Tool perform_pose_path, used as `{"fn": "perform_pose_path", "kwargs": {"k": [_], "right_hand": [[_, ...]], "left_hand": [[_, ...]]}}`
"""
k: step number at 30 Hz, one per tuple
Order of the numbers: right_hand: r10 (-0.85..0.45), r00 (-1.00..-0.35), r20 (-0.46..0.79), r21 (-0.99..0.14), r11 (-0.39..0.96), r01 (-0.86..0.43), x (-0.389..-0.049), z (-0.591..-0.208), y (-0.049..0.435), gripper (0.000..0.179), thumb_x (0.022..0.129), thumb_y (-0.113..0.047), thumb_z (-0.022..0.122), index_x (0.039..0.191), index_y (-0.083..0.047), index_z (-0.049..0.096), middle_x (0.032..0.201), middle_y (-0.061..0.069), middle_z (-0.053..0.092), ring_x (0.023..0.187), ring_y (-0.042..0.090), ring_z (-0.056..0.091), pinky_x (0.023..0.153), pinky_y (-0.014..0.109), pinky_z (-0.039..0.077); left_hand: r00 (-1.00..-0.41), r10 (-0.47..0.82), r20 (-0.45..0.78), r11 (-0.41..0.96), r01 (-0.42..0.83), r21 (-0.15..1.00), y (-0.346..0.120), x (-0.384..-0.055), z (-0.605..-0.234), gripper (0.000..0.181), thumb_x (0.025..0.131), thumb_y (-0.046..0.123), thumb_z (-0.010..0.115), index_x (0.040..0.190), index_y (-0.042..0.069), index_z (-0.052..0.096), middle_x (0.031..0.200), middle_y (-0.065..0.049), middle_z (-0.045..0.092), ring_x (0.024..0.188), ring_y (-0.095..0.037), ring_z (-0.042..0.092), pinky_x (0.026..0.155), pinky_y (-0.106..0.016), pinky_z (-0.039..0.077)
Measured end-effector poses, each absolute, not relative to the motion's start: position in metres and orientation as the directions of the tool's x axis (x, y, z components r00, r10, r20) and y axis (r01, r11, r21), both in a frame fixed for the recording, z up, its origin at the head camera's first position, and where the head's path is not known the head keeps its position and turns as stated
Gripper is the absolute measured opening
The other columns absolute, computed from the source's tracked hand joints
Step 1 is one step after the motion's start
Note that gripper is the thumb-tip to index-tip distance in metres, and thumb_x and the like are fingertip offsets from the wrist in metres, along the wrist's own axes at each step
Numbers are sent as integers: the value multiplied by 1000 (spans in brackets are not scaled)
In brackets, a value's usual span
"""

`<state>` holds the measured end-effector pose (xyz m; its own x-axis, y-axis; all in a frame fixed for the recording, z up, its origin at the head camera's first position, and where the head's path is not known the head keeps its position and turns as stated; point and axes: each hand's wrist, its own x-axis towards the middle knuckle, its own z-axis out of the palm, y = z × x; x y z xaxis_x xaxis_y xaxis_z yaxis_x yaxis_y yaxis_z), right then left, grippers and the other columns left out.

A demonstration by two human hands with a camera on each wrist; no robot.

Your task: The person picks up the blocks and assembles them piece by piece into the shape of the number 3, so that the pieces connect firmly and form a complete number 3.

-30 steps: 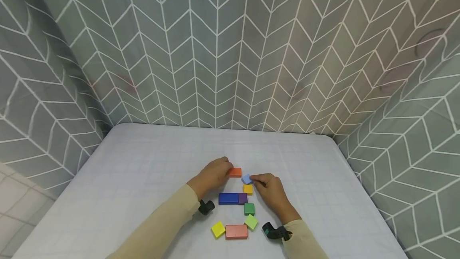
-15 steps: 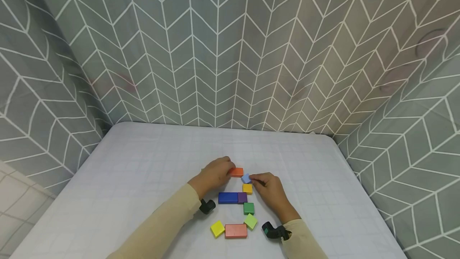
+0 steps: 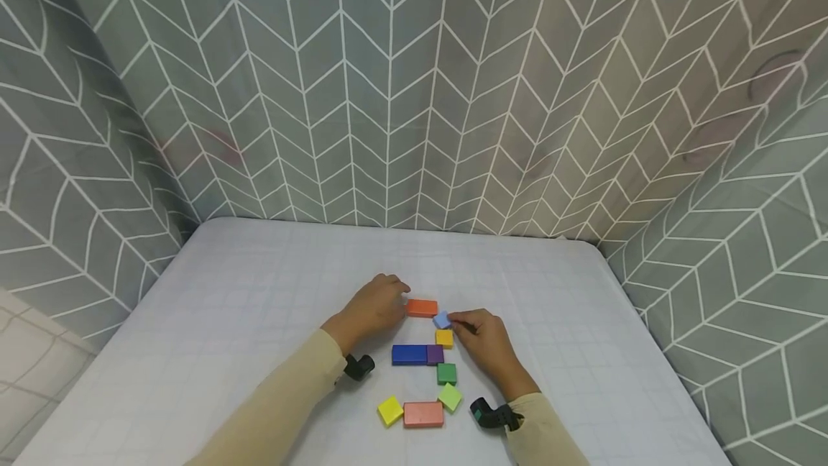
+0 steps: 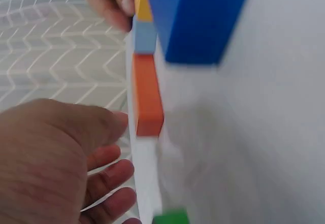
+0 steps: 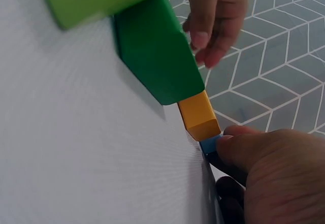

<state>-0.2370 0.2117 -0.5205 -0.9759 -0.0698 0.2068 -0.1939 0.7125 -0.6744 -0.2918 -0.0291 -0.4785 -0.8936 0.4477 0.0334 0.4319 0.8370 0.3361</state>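
My left hand (image 3: 377, 305) is just left of the orange block (image 3: 422, 308), its fingers loosely bent and apart from it. In the left wrist view the thumb tip stands beside that orange block (image 4: 147, 96), with a gap to it. At the orange block's right end sits a small light blue block (image 3: 442, 320), turned at an angle. My right hand (image 3: 486, 342) pinches the light blue block by its right side; in the right wrist view the thumb covers much of this block (image 5: 210, 144). Just below it lies an amber block (image 3: 443, 339).
Nearer me lie a blue block (image 3: 409, 355) beside a purple block (image 3: 435, 354), then a green block (image 3: 446, 374) and a lime block (image 3: 450, 398). A pink block (image 3: 423, 415) and a yellow block (image 3: 390, 411) are nearest. The table (image 3: 272, 265) meets a patterned curtain (image 3: 369, 128).
My left hand has let go of the orange block and drawn back to the left. Earlier the orange block shifted slightly right toward the light blue block. The right hand keeps its place.
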Motion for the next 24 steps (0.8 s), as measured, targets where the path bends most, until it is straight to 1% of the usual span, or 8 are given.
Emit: {"fn": "perform_pose_path", "kwargs": {"k": [3, 8, 13, 17, 20, 24], "right_hand": [[-57, -979, 198, -668, 723, -177, -237, -520, 211, 20, 92, -16, 73, 111, -19, 77, 110, -3, 72, 110, 18, 65, 95, 42, 53], [-48, -986, 161, -676, 722, -146, -236, -519, 210, 23, 92, -18, 72, 115, -18, 75, 113, -2, 71, 113, 19, 64, 97, 42, 52], [-48, -985, 166, -675, 722, -149, -235, -519, 210, 23, 92, -17, 73, 115, -17, 75, 113, -1, 71, 113, 20, 64, 97, 42, 52], [-43, -986, 164, -678, 721, -144, -235, -519, 209, 23, 92, -19, 73, 115, -17, 75, 114, -1, 71, 113, 19, 64, 98, 42, 52], [-44, -986, 160, -676, 723, -142, -235, -519, 209, 24, 92, -19, 72, 115, -17, 75, 114, -1, 71, 113, 19, 64, 97, 42, 52], [-46, -986, 162, -673, 725, -145, -235, -519, 209, 24, 92, -19, 72, 116, -17, 75, 114, -1, 71, 113, 19, 64, 97, 42, 52]], "left_hand": [[-914, 402, 55, 847, 394, 358, -45, -291, -477, 38, 94, 29, 68, 126, 10, 66, 125, -5, 63, 120, -23, 55, 106, -41, 45], [-930, 363, 52, 861, 356, 363, -69, -289, -480, 41, 92, 34, 69, 127, 12, 66, 125, -5, 63, 121, -23, 56, 107, -41, 45], [-933, 356, 46, 843, 343, 414, -86, -288, -484, 34, 92, 28, 67, 122, 12, 68, 116, -2, 65, 116, -22, 59, 104, -41, 47], [-948, 317, 8, 839, 284, 465, -93, -286, -489, 30, 93, 26, 65, 120, 13, 69, 114, 1, 66, 116, -21, 60, 104, -42, 47], [-959, 282, -15, 837, 238, 493, -94, -283, -492, 30, 93, 29, 66, 120, 15, 69, 115, 1, 66, 117, -21, 60, 104, -43, 47], [-964, 267, -1, 820, 227, 525, -93, -279, -494, 32, 92, 32, 69, 118, 14, 69, 109, 2, 67, 108, -19, 62, 99, -42, 50]]}}
